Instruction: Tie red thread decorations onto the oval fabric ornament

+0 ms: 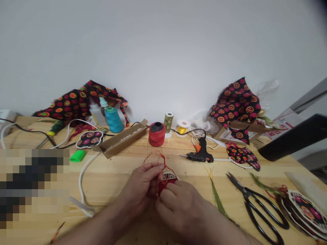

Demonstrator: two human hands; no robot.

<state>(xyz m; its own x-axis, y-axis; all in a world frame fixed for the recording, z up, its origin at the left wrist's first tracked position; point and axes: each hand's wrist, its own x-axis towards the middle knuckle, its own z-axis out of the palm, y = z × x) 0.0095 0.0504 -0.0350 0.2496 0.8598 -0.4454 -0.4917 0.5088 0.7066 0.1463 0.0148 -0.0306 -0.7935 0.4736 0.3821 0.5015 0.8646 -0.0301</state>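
Observation:
My left hand (144, 180) pinches a red cord (165, 162) between thumb and forefinger, and loops of the cord rise above the fingertips. The cord runs down to a dark red ornament (166, 183) with a pale fretwork top (170, 176). My right hand (181, 204) is closed with curled fingers against the ornament's lower side; its fingertips are partly hidden. A cone of red thread (156, 135) stands just beyond my hands. To the right lie a yellow-green tassel (216, 194) and black-handled scissors (247, 194).
A black glue gun (200, 153) lies right of centre with its cable. Behind are a long cardboard box (122, 141), a blue thread cone (114, 119) and a yellow spool (182, 127). Stacked patterned ornaments (305, 211) sit at right; a white cable (83, 177) loops at left.

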